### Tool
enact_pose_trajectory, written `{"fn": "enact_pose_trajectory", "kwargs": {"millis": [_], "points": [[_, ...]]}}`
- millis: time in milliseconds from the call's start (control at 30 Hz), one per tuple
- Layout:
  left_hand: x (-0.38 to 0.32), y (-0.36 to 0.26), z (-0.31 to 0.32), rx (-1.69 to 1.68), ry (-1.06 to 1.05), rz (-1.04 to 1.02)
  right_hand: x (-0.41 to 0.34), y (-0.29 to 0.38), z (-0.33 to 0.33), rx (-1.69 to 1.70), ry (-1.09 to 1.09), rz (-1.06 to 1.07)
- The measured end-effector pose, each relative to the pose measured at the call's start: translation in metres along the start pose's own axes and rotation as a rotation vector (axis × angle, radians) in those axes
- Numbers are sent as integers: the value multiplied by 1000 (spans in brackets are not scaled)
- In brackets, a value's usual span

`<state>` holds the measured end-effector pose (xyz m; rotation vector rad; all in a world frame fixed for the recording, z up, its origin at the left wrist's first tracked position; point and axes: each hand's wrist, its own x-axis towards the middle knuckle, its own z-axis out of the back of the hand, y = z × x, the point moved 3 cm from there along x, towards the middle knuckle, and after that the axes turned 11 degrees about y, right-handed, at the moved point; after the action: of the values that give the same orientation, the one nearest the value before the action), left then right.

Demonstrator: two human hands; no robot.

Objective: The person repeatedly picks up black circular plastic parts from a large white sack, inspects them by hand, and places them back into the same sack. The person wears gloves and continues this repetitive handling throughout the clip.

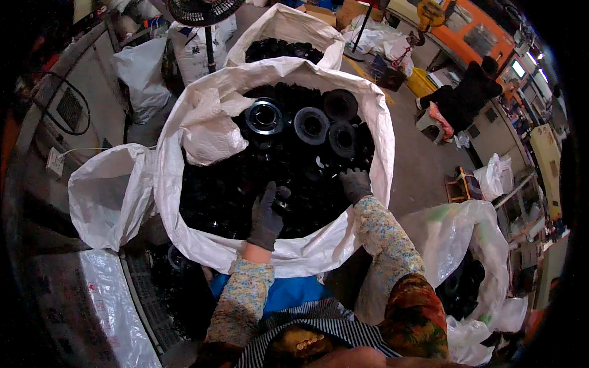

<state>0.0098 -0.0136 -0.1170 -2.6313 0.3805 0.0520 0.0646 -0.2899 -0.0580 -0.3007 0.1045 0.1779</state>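
Observation:
A large white woven bag (pixel 276 255), its rim rolled outward, stands before me, filled with black plastic parts (pixel 216 193). My left hand (pixel 267 218), in a dark grey glove, reaches over the near rim into the heap. Against its thumb side is a small dark part (pixel 280 205); whether it is gripped cannot be made out. Gloved as well, my right hand (pixel 356 184) rests on the parts by the right wall, fingers bent, tips partly lost in the dark. Ringed black discs (pixel 312 126) and a shiny-rimmed one (pixel 264 116) lie on top towards the back.
A crumpled white woven sack (pixel 214 145) lies inside at the left. Behind stands another bag (pixel 285 27) of black parts; a smaller white bag (pixel 94 202) is at left, a clear plastic-lined one (pixel 494 257) at right. A person (pixel 474 96) sits by an orange machine (pixel 483 37).

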Motion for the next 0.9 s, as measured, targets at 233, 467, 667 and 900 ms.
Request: {"fn": "enact_pose_trajectory", "kwargs": {"millis": [233,467,667,900], "points": [[-13,-16,-37,-95,77,-106,-12,22,38,290,-133,-30],[-24,-33,-57,229,256,-218,-54,124,107,541,-472,361],[-39,-51,-46,1514,276,-679,-54,122,113,619,-340,599],[-46,-62,-57,1450,440,-768,-58,121,129,682,-209,615]]}}
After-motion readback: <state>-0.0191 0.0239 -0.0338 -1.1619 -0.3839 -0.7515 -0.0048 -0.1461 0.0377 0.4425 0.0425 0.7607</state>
